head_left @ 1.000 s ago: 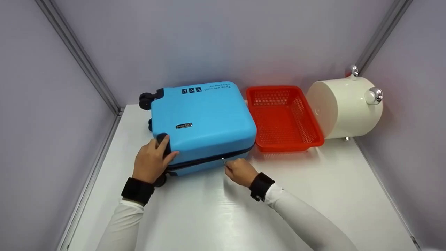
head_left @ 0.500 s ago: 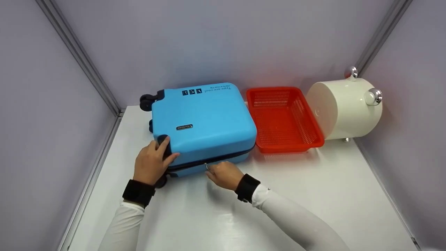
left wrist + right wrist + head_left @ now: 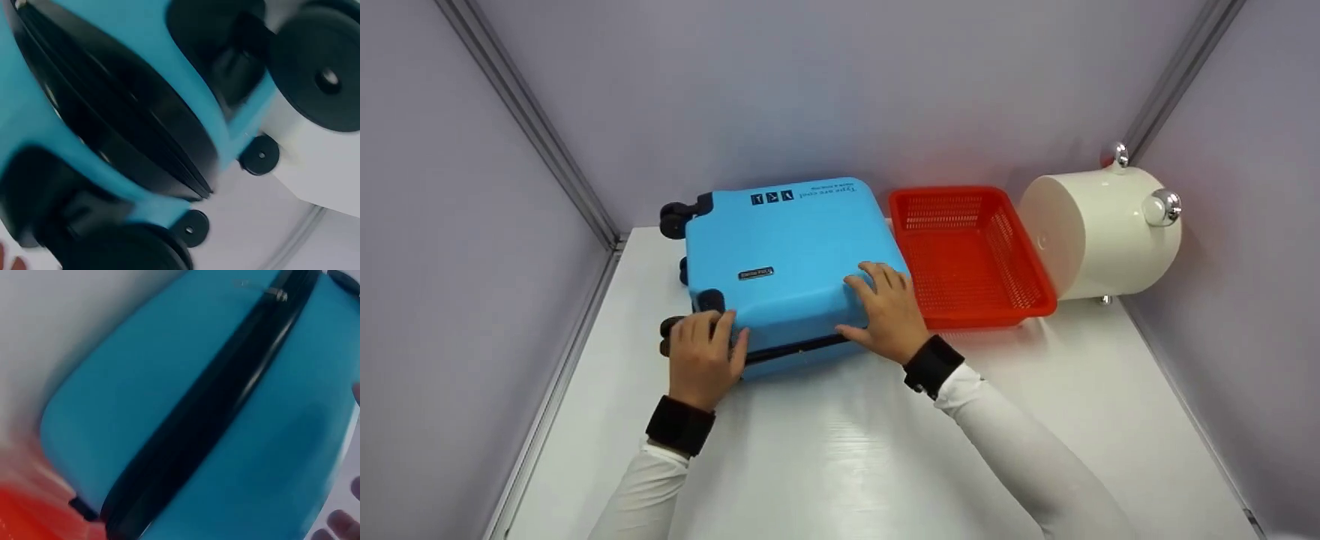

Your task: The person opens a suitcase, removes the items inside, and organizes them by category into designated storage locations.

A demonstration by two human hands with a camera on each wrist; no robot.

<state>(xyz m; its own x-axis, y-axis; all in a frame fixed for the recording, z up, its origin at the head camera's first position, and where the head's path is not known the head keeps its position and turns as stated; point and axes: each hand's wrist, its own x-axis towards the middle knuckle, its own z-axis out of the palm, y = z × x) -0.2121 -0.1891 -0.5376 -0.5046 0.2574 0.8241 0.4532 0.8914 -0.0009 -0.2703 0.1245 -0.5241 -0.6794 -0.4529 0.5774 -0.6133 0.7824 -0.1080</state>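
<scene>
A bright blue hard-shell suitcase (image 3: 795,247) lies flat at the back of the table, its black wheels (image 3: 675,219) pointing left. My left hand (image 3: 701,364) is at its near left corner, fingers bent loosely over the corner beside a wheel. At the near right edge of the lid, my right hand (image 3: 891,319) spreads its fingers on the shell, thumb low by the zipper seam. The right wrist view shows the dark zipper band (image 3: 208,422) along the side, with a small metal zipper pull (image 3: 277,293) hanging free from it.
Right of the suitcase stands a red plastic basket (image 3: 919,319), close against it. Beyond that, a cream-coloured round container (image 3: 1121,232) with silver ball feet lies on its side. Grey panels (image 3: 840,90) wall the white table (image 3: 840,465) at the back and sides.
The right hand first drew the zipper pull leftward along the seam, then let go and moved up right onto the lid's edge. The left hand shifted slightly right and down at the corner.
</scene>
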